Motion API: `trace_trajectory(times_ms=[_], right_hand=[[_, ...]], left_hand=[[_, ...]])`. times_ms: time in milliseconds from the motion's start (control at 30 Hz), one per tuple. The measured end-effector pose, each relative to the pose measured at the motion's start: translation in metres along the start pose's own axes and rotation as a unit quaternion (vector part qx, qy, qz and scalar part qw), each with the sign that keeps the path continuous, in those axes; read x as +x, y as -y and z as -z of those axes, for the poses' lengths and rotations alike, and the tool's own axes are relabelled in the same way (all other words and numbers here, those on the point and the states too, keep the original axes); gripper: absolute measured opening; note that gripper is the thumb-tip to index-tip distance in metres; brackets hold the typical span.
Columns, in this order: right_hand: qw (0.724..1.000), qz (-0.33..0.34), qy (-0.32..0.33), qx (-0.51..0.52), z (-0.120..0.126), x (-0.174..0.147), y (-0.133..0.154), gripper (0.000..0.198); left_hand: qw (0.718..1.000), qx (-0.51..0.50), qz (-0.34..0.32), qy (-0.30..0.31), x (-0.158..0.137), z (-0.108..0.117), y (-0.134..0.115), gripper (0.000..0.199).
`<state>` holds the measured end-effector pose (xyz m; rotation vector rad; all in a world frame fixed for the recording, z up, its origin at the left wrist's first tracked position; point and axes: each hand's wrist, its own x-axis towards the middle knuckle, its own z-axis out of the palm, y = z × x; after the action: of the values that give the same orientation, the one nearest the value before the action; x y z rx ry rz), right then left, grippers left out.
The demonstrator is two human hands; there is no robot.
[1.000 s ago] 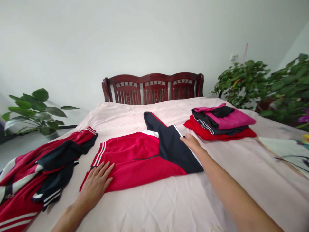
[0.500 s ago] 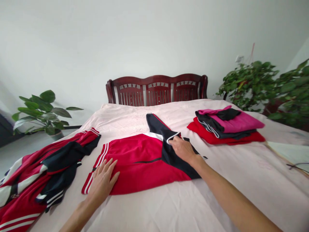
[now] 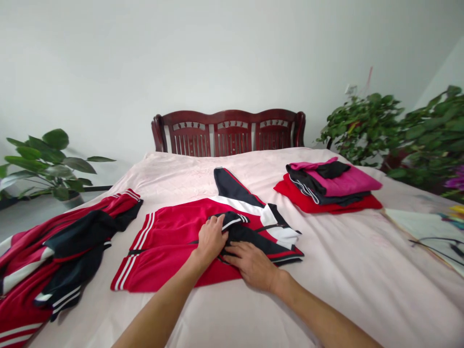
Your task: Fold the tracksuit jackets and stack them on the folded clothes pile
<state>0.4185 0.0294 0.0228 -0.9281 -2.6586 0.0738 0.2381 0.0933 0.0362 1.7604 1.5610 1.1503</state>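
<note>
A red, navy and white zip jacket [image 3: 170,241] lies flat on the bed with its collar toward the right. Its near navy sleeve [image 3: 263,240] is folded across the front, while the far sleeve [image 3: 232,186] stretches out toward the headboard. With closed fingers, my left hand [image 3: 212,237] holds the folded sleeve by its white-striped cuff; the fingertips are partly hidden. My right hand [image 3: 255,266] rests on the same sleeve, fingers stretched out over the cloth.
Another red and navy jacket [image 3: 32,256] lies loosely at the left. A stack of folded clothes [image 3: 337,186] sits at the right, near a pale board [image 3: 416,227] with a dark cord. Beyond are the wooden headboard [image 3: 232,130] and potted plants [image 3: 366,125].
The near sleeve has come across the jacket's front, and its white collar area now shows. My left hand has left the hem for the cuff; my right hand has moved down and left.
</note>
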Motion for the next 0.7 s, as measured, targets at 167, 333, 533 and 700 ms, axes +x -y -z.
trace_trajectory(times_ms=[167,333,533,700], right_hand=[[0.999,-0.036,-0.019,-0.006,-0.005,-0.011,-0.001,0.051],[0.991,-0.094,-0.079,-0.045,-0.012,-0.024,-0.010,0.047],[0.988,-0.102,-0.101,-0.056,-0.011,-0.027,-0.012,0.038],[0.975,-0.151,-0.132,-0.092,0.000,-0.038,-0.026,0.036]], left_hand=[[0.971,-0.183,0.089,-0.128,0.019,0.022,0.026,0.015],[0.873,-0.345,0.159,-0.305,-0.010,0.071,0.059,0.021],[0.785,-0.447,0.224,-0.365,-0.042,0.120,0.077,0.008],[0.764,-0.507,0.253,-0.307,-0.059,0.147,0.069,0.010]])
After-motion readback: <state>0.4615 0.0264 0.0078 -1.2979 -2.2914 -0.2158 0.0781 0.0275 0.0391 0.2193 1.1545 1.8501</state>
